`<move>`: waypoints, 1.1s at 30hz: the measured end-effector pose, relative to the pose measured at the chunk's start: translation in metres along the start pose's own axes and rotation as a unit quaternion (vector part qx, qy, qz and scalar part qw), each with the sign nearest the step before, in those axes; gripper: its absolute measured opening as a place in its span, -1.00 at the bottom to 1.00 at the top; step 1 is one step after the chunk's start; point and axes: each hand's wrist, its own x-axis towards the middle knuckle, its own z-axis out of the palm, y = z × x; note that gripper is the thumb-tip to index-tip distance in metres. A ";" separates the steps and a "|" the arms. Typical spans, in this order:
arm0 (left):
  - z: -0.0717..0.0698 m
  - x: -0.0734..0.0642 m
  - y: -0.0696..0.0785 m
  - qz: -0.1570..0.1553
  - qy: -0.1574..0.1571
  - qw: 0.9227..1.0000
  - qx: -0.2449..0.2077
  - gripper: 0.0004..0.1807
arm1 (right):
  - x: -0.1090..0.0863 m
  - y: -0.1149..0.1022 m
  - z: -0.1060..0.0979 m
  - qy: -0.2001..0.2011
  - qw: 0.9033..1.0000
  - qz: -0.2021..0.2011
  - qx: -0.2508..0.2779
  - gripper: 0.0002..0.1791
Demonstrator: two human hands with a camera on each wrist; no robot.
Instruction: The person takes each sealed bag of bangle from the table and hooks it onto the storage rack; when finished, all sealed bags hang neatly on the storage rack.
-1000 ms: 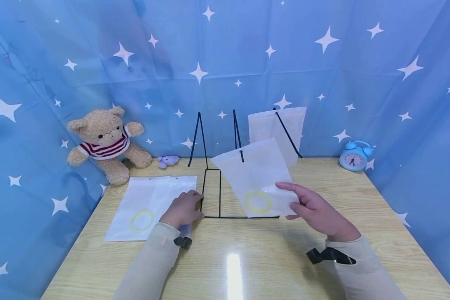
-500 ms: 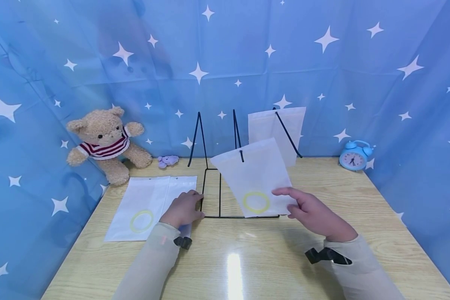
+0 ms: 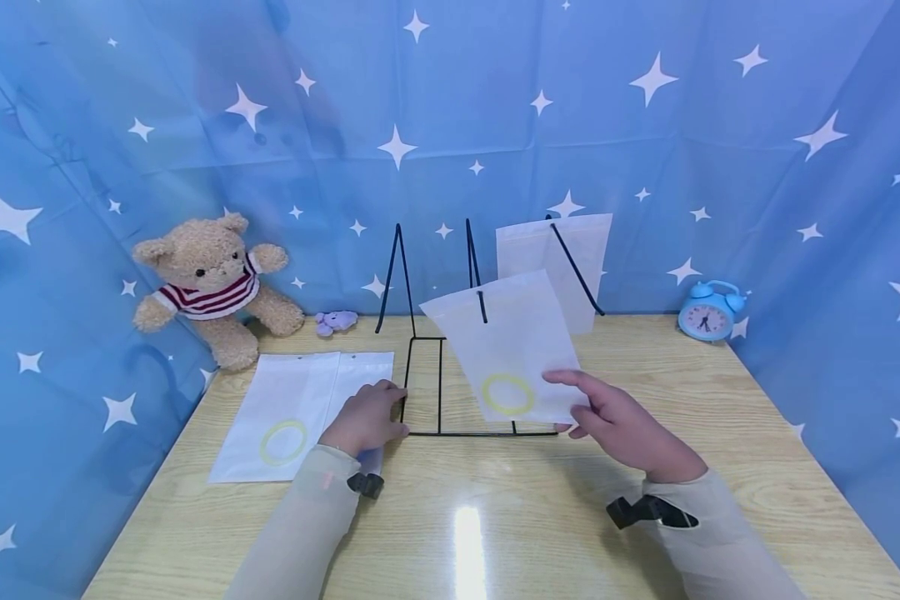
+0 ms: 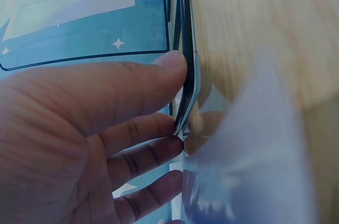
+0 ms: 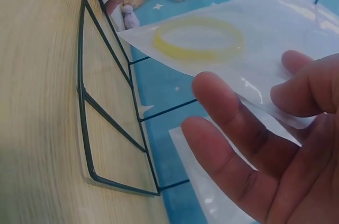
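Observation:
My left hand (image 3: pixel 367 417) grips the left side of the black wire display rack (image 3: pixel 440 387) at its base; in the left wrist view the thumb lies on one side of the wire and fingertips on the other. My right hand (image 3: pixel 630 429) pinches the lower right corner of a white translucent bag (image 3: pixel 521 346) between thumb and index finger. Inside that bag shows a yellow ring (image 5: pixel 196 38). The bag's top hangs on the rack's middle prong (image 3: pixel 482 308), and its bottom is tilted toward me. Another white bag (image 3: pixel 521 246) hangs on the right prong (image 3: pixel 577 267).
Two more white bags lie on the table at left, the nearer-left bag (image 3: pixel 277 400) with a yellow ring inside. The left prong (image 3: pixel 390 279) carries nothing. Behind sit a teddy bear (image 3: pixel 213 287), a small purple toy (image 3: pixel 336 322) and a blue alarm clock (image 3: pixel 708 315).
My right hand has shifted slightly left with the bag's corner, and the bag's lower edge has risen a little, baring more of the rack's base. The left hand stays put.

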 end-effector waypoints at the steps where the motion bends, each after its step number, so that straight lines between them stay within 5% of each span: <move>1: 0.000 0.000 0.000 -0.001 -0.001 1.000 -0.002 -0.28 | 0.001 0.001 0.000 0.002 1.000 0.000 0.002 -0.39; 33: 0.002 -0.001 0.000 0.002 0.004 1.000 0.003 -0.27 | 0.029 0.027 0.012 0.029 0.991 -0.052 0.120 -0.46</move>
